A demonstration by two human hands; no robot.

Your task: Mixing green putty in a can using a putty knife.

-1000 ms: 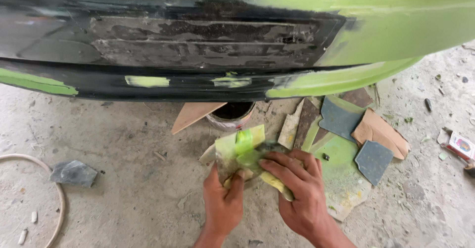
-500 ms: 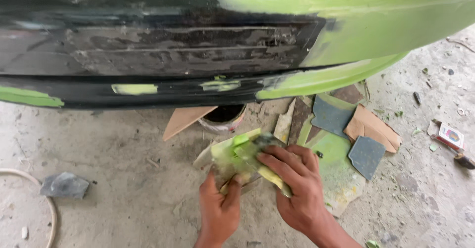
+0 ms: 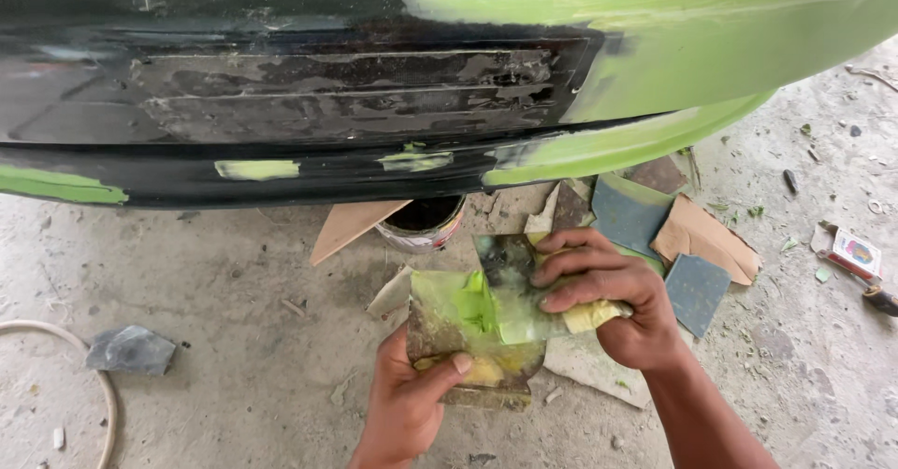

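Green-smeared sanding sheet (image 3: 486,324) (lying flat, long axis left-right) gripped by both hands' fingers (image 3: 571,268).

hands 2 (image 3: 407,413) (image 3: 608,291) — blue-grey sanding sheets 2 (image 3: 629,212) (image 3: 695,291) — tin 1 (image 3: 421,223) — hose 1 (image 3: 94,375)

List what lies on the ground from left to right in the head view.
White hose → grey stone → left hand → green-smeared sheet → right hand → blue sandpaper square → small box.
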